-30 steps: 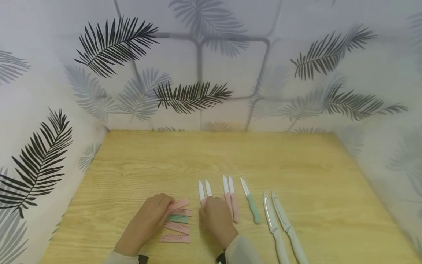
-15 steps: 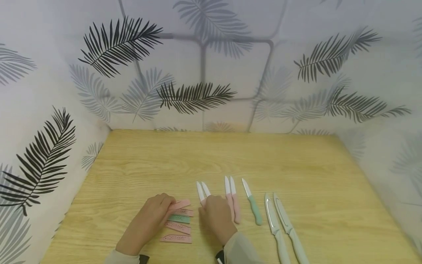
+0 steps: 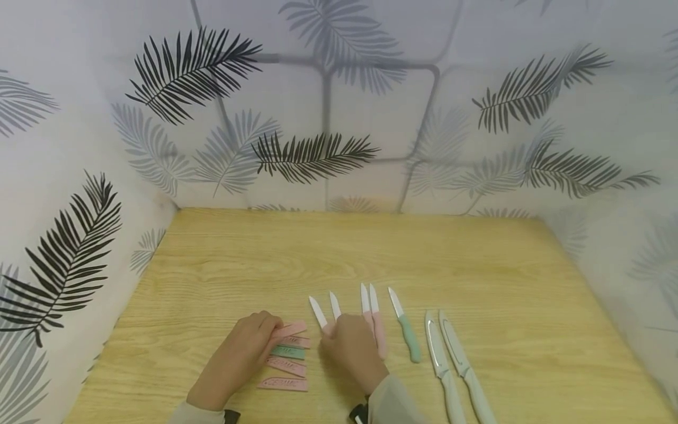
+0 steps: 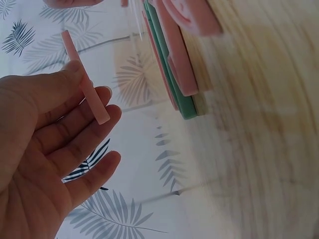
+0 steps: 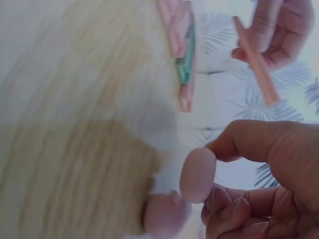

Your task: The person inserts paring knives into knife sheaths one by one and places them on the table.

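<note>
In the head view my left hand (image 3: 241,352) pinches a pink knife sheath (image 4: 84,77) between thumb and fingers, raised above the table. Below it lie three pink sheaths (image 3: 284,384) marked with raised lettering and a green sheath (image 3: 292,353), in a loose column. My right hand (image 3: 352,347) pinches the handle (image 5: 198,175) of a white-bladed paring knife (image 3: 319,313), its blade leaning left. Beside it a second white-bladed knife (image 3: 335,304) points away from me, its handle mostly hidden behind the hand.
Right of my hand lie two pink-handled knives (image 3: 378,333) side by side, then a green-handled knife (image 3: 409,338). Two larger pale knives (image 3: 446,386) lie farther right. A leaf-patterned sheet (image 3: 349,106) stands behind the wood-look table (image 3: 265,247).
The knife in my right hand has first closed toward its neighbour, then swung its tip left, leaving a wider gap between the blades. My left hand holds the sheath almost still.
</note>
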